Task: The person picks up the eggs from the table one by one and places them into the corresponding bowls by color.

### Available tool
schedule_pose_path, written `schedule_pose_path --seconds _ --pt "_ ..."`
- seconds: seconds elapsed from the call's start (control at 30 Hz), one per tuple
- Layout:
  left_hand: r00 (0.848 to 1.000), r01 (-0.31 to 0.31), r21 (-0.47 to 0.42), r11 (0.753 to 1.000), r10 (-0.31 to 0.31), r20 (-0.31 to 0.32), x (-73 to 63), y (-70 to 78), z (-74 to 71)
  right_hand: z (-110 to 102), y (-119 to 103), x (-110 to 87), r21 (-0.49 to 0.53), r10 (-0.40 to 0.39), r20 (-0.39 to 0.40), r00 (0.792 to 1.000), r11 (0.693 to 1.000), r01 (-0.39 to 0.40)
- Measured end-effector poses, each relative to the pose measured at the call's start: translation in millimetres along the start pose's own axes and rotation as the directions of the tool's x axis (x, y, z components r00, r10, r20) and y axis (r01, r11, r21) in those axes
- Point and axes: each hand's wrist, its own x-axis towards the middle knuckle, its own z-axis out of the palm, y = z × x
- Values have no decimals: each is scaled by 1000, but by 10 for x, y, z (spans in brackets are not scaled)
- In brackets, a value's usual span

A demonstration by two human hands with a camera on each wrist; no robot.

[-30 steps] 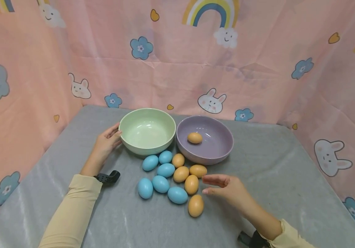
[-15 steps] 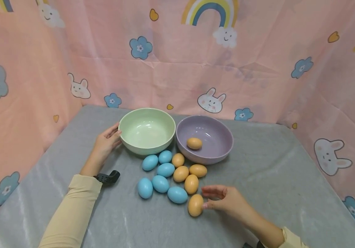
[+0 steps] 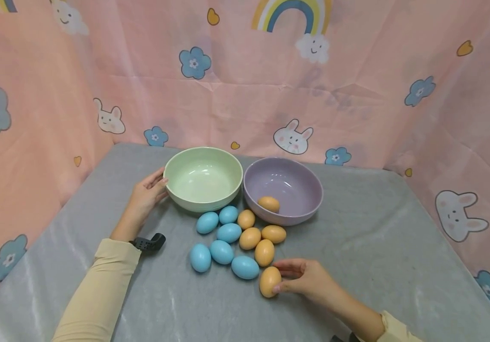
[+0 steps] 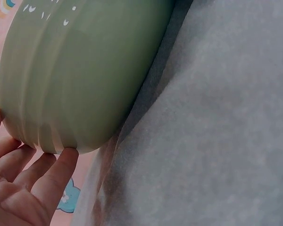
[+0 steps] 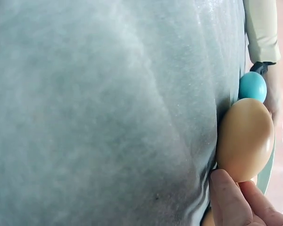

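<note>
My left hand rests its fingertips against the outer left side of a light green bowl, which has nothing inside. The left wrist view shows those fingers lightly bent on the bowl's ridged wall. My right hand has thumb and fingers around the nearest orange egg, thumb on its near side. In the right wrist view two fingertips meet the lower end of this orange egg. Several other orange eggs and several blue eggs lie together in front of the bowls.
A purple bowl stands right beside the green one, with one orange egg inside near its front wall. Grey cloth covers the table. A pink printed curtain surrounds the back and sides.
My right hand has moved toward me, from beside the upper orange eggs to the nearest one, and closed in around it. The egg in the purple bowl has rolled forward. My left hand stays put.
</note>
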Motion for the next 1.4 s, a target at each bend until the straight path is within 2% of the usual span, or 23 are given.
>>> schedule_pose_path --seconds 0.43,0.83,1.3,1.4 --pt "1000 -22 -11 1000 22 7 4 4 -2 43 -50 18 -17 -9 13 1000 1000 9" --pt "1000 -15 -5 1000 15 13 0 3 -4 88 -35 22 -53 -25 -17 1000 998 24" --pt "1000 -2 2 1000 2 -3 12 -16 -6 78 -45 32 -70 20 -128 992 997 -29" --pt "1000 -1 9 1000 1 -1 11 -11 -10 37 -84 36 -74 7 -140 990 997 -17"
